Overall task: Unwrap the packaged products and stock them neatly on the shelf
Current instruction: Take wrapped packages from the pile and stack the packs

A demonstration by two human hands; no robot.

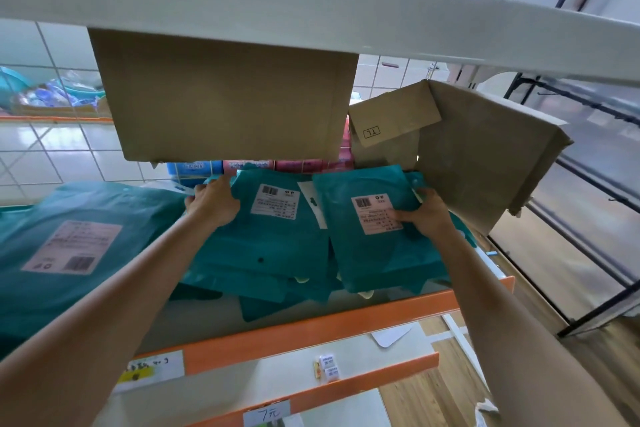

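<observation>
Teal flat product packs with white barcode labels lie stacked on the orange-edged shelf [311, 326]. My left hand [214, 201] grips the far left edge of the middle teal pack [273, 239]. My right hand [424, 211] holds the right teal pack [374, 253] at its far right corner, thumb pressed on its label. A larger teal pack [69, 253] lies to the left, blurred.
A cardboard box [225, 97] hangs over the packs from the upper shelf [311, 0]. An open cardboard box [478, 149] sits at the right end. Pink and blue packets [287, 165] stand behind. Lower shelves carry price tags [266, 412] and small items [327, 367].
</observation>
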